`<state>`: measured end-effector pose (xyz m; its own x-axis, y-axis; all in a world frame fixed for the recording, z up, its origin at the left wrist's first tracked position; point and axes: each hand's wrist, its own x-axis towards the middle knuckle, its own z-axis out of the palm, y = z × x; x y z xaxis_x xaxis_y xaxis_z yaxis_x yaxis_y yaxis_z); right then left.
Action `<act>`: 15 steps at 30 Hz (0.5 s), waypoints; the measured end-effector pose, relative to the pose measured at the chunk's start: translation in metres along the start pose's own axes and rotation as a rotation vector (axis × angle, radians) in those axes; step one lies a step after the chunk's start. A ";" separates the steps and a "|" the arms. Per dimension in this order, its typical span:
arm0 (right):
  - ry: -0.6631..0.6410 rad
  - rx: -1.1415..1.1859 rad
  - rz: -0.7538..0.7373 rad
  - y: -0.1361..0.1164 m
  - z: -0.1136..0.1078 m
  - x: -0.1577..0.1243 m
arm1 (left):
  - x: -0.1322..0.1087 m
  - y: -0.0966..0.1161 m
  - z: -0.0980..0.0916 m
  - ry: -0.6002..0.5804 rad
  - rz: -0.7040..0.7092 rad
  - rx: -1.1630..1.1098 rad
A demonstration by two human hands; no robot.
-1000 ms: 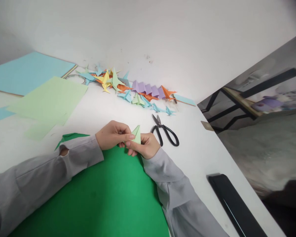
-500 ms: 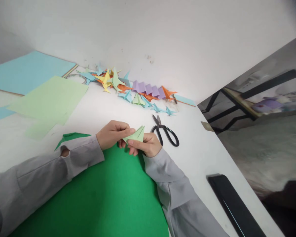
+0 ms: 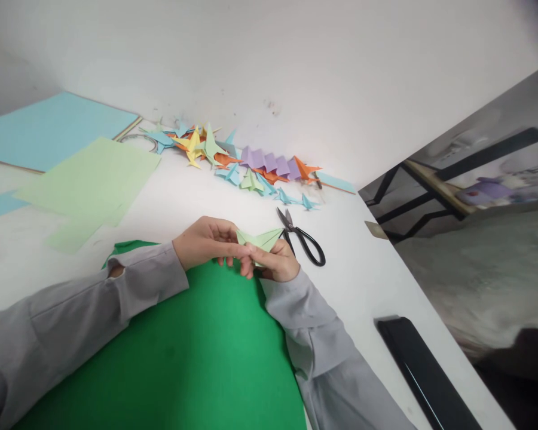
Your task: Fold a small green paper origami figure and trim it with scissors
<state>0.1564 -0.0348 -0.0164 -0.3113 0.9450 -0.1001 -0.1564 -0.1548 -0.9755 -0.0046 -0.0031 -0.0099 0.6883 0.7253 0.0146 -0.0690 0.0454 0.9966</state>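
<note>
A small piece of light green folded paper (image 3: 262,239) is held up between both hands, its two pointed ends spread apart in a shallow V. My left hand (image 3: 210,242) pinches it from the left, thumb along its lower edge. From the right, my right hand (image 3: 278,260) grips the same paper, thumb on its front and fingers behind. Part of the paper is hidden by the thumbs. Just beyond my right hand lie black-handled scissors (image 3: 311,245), blades a little apart. Below the hands is a green cloth-like surface (image 3: 197,352).
Folded paper figures (image 3: 210,146) in several colours lie along the wall, beside a purple pleated paper strip (image 3: 269,162). Light green sheets (image 3: 94,173) and a blue sheet (image 3: 58,128) lie at the left. A long black object (image 3: 425,370) rests near the table's right edge.
The folded paper has opened out from a compact triangle into a wider V and shifted slightly right. My right hand has moved a little right; my left thumb has slid along toward it.
</note>
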 end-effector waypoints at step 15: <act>0.162 -0.197 -0.129 0.005 0.006 0.001 | 0.001 0.003 0.002 0.049 -0.089 0.050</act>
<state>0.1499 -0.0363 -0.0204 -0.1442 0.9895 0.0127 0.0051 0.0136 -0.9999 -0.0032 -0.0035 -0.0068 0.6537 0.7528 -0.0771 0.0278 0.0779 0.9966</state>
